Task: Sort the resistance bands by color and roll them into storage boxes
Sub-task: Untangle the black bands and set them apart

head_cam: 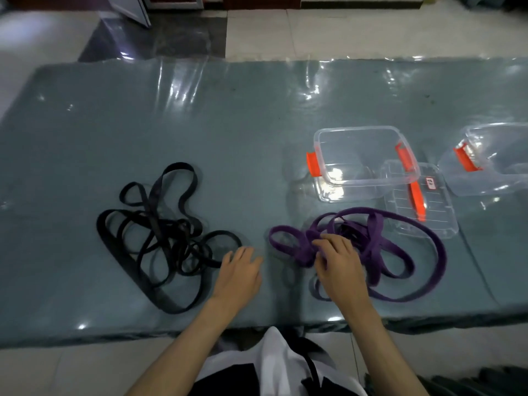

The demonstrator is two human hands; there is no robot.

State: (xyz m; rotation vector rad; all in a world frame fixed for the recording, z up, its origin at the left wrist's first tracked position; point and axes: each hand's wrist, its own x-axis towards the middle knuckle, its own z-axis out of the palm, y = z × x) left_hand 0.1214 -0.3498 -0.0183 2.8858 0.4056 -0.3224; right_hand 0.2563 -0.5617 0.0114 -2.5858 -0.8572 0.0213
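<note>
Head view: two colour-sorted heaps of bands on covered table, both hands at the near edge.

Black bands heaped loose at left; purple bands heaped at right, just in front of lid. Right hand on the purple heap, fingers curled around a bunched purple loop. Left hand flat on table between the heaps, fingers relaxed, holding nothing. Clear box with orange latches behind the purple heap; second clear box at far right.
</note>
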